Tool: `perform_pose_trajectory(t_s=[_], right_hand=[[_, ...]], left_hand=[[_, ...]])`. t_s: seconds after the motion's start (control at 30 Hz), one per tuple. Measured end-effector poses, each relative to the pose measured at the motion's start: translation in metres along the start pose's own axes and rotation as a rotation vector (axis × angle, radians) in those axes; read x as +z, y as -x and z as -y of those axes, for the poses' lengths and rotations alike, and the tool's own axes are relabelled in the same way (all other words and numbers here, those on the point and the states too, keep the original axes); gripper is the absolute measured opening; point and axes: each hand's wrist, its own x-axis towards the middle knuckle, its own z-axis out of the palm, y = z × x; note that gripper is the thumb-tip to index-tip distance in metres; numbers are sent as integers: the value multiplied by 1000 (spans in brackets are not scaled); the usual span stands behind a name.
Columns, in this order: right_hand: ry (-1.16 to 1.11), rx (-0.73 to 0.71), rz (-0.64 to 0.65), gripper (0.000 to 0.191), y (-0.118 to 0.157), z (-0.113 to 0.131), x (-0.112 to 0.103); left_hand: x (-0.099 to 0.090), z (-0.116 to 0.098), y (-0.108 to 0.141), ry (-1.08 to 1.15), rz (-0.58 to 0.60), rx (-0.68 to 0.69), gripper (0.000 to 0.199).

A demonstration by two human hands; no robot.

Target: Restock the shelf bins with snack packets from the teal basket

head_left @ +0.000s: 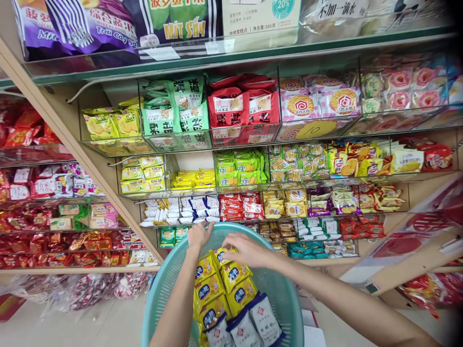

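Observation:
My left hand is at the far rim of a teal plastic basket, its fingers bent over the edge and partly hidden. Inside the basket my right hand hovers at the far end of the yellow snack packets, fingers loosely curved and apart, with nothing visible between them. The yellow packets stand in two rows. Nearer me lie several white packets with blue edges. Just past the rim, white and blue packets fill a shelf bin.
Shelves with clear bins hold green packets, red packets and round crackers. A wooden upright divides them from red-wrapped sweets at left. Bags lie on the floor below the left shelves.

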Motion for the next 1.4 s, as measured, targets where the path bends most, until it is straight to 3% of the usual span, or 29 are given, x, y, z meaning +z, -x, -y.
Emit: perform_pose_trajectory(t_s=[0.1,0.17,0.3,0.47,0.7,1.07,1.4], right_hand=[[-83,39,-242,20,-53,-19,-4],[-168,193,-351,23,-89,-29,3],[-173,351,-454,27,-147,-42,26],[-161,476,-485,31,-181,-51,38],[-163,506,-473,30,-194,-62,46],[-247,438,-459,22,-199,-68,47],[-151,188,-506,16,-174,-41,50]], left_hand=[[4,8,3,21,3,-15,60],[7,15,5,34,-1,-27,60],[11,34,7,44,-7,-69,60],[10,62,9,46,-1,-118,60],[8,86,14,37,3,-176,57],[7,87,8,29,2,-143,58],[3,82,4,28,-2,-165,58]])
